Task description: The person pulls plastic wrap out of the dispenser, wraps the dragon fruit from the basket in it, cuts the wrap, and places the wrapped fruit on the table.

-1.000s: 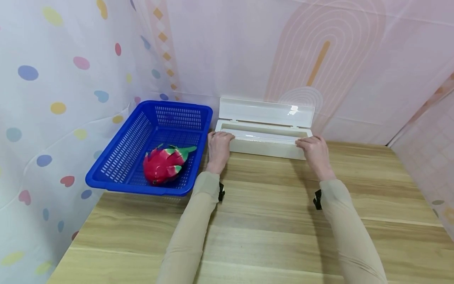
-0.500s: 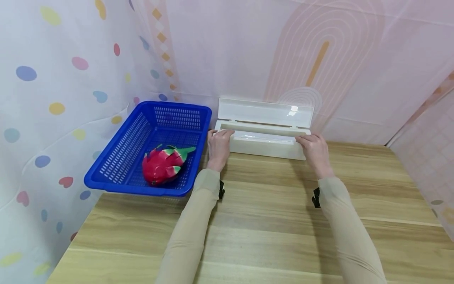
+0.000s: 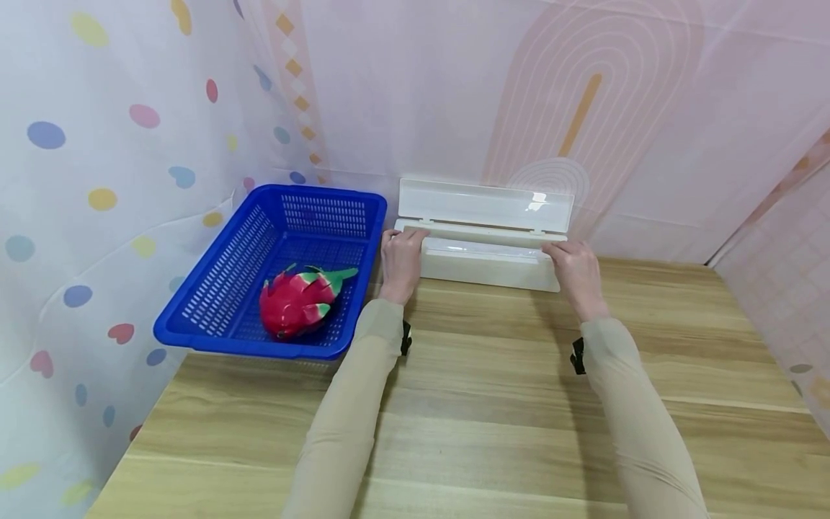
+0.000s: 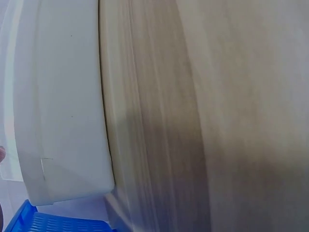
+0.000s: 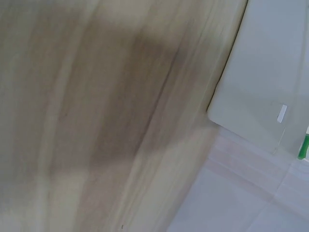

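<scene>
A long white cling film dispenser [image 3: 486,274] stands at the back of the table with its lid [image 3: 483,205] raised. Between my two hands stretches a strip of clear, glossy cling film [image 3: 483,248] across the dispenser's opening. My left hand [image 3: 401,261] pinches the film's left end, and my right hand [image 3: 576,272] pinches its right end. The dispenser's front wall [image 4: 72,101] fills the left side of the left wrist view. Its right end [image 5: 256,82] shows in the right wrist view, with a small green piece [image 5: 303,148] at the edge.
A blue plastic basket [image 3: 253,347] sits left of the dispenser, close to my left hand. Inside it lies a red dragon fruit [image 3: 298,303] with green tips. Behind the wooden table [image 3: 493,404] hangs a patterned curtain [image 3: 415,94].
Both hands have risen slightly from the dispenser's opening, the left one more. The film strip between them has come up with them. The basket and dragon fruit have stayed in place.
</scene>
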{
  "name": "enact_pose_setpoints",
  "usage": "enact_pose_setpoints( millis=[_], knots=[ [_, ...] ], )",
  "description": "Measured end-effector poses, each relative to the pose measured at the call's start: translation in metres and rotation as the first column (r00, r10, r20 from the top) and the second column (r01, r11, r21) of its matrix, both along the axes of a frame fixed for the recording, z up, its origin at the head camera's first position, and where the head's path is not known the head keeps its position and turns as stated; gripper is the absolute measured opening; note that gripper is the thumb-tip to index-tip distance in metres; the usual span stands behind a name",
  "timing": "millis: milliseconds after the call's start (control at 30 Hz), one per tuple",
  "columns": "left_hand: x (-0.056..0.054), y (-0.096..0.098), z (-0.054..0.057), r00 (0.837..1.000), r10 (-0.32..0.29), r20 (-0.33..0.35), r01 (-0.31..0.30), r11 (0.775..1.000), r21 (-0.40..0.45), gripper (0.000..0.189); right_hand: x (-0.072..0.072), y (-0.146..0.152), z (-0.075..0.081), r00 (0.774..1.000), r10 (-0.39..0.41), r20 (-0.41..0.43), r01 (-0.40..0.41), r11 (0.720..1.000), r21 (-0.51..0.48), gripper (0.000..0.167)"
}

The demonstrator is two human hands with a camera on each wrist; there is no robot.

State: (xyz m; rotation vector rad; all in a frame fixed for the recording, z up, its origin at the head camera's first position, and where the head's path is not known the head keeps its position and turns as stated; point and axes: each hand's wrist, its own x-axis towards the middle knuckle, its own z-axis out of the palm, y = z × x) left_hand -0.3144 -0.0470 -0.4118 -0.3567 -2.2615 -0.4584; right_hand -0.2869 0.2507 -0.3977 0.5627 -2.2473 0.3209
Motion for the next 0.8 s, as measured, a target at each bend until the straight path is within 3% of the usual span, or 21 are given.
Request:
enact_pose_setpoints(
  millis=[333,567,800],
  knots=[
    [-0.005,0.003,0.012,1.000,0.005,0.000,-0.005,1.000,0.026,0.027,-0.006,-0.004,0.011,1.000,0.008,-0.001,-0.008,0.999,-0.035,0.012],
    [-0.008,0.005,0.022,0.999,0.003,0.040,-0.006,0.998,0.055,0.030,-0.011,-0.004,0.020,1.000,0.005,-0.003,-0.005,0.999,-0.039,0.011],
    [-0.011,0.003,0.031,0.999,0.008,0.039,-0.010,0.999,0.040,0.029,-0.014,-0.005,0.027,1.000,-0.014,0.014,0.014,0.999,-0.036,0.013]
  ],
)
